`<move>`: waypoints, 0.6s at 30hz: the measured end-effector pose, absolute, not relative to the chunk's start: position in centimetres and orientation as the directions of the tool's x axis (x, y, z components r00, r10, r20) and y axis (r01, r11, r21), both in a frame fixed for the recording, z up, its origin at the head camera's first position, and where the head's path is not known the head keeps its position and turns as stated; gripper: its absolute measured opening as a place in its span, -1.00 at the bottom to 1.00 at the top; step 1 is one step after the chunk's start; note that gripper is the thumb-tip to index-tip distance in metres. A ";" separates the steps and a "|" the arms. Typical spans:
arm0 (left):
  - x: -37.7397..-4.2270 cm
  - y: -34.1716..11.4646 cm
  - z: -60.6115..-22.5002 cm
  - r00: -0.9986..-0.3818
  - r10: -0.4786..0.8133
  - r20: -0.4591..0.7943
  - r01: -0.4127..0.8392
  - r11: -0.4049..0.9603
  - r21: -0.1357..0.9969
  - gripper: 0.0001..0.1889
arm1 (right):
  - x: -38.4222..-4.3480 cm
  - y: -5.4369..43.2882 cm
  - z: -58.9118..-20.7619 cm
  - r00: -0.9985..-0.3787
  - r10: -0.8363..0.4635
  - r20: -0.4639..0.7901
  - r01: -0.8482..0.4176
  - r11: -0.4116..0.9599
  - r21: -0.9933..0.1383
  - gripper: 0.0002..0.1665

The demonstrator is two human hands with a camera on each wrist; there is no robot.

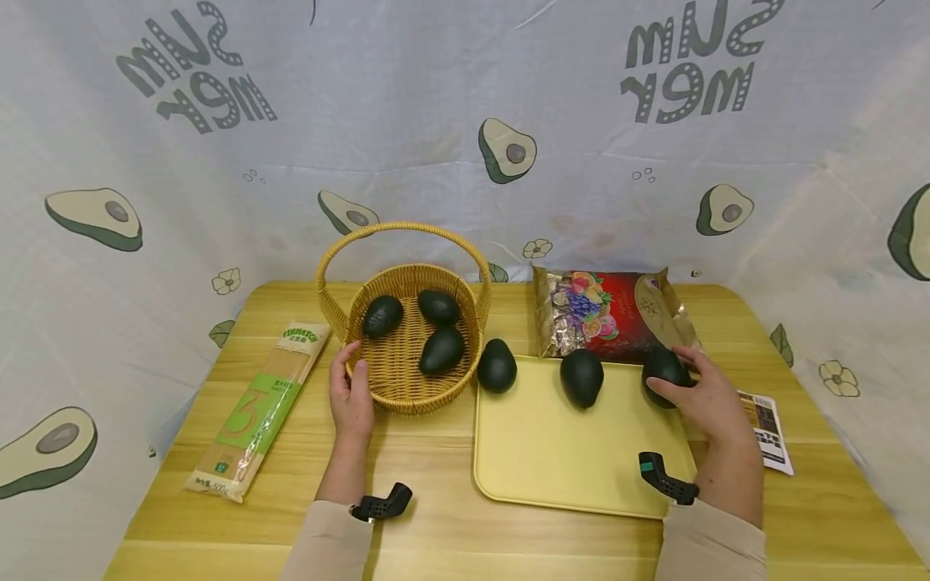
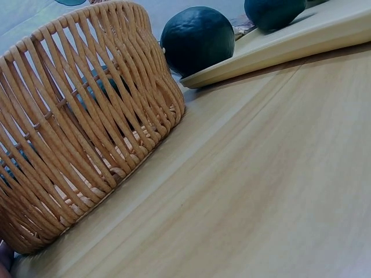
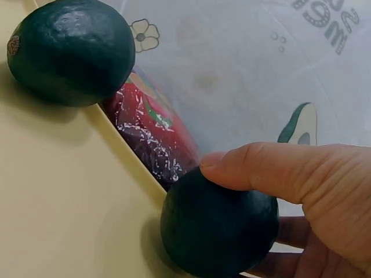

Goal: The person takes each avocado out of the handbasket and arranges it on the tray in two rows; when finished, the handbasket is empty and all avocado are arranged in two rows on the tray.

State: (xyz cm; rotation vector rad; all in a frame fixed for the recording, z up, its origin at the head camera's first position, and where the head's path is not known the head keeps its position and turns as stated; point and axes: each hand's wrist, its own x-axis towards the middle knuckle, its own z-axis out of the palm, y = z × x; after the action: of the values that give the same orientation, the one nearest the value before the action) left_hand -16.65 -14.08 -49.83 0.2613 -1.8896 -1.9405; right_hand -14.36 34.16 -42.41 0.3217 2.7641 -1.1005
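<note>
My right hand (image 1: 715, 395) grips a dark green avocado (image 1: 664, 376) at the tray's far right corner. Its thumb lies across the top in the right wrist view, with fingers round the far side. Two more avocados rest along the far side of the yellow tray (image 1: 574, 452): one near the middle (image 1: 581, 378), one at the left corner (image 1: 497, 366). My left hand (image 1: 352, 403) rests against the near left side of a woven basket (image 1: 414, 403), fingers relaxed. Inside the basket lie three avocados (image 1: 441, 350). Only a sliver of that hand shows in the left wrist view.
A red fruit-print bag (image 1: 610, 315) lies behind the tray. To the basket's left is a pack of noodles (image 1: 261, 411). A printed packet (image 1: 768, 432) lies right of the tray, partly behind the right arm. The basket's tall handle (image 1: 403, 227) arches above it. A printed curtain hangs behind.
</note>
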 end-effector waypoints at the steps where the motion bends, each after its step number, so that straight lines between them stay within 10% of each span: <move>1: -16.6 -14.1 -49.8 -0.895 -0.418 0.154 0.164 0.012 0.986 -0.62 | -14.4 34.2 -42.5 -0.964 0.139 -0.225 0.256 0.712 -0.654 0.08; 18: -16.6 -14.0 -49.7 -0.897 -0.411 0.162 0.172 0.014 0.985 -0.62 | -14.7 33.8 -42.5 -0.951 0.103 -0.292 0.270 0.737 -0.620 0.01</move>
State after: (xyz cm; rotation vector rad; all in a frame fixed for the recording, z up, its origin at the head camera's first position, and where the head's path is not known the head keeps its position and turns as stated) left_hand -16.63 -14.03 -49.68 0.2440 -1.8933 -1.9381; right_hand -14.74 33.78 -42.55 0.2947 2.7001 -1.0183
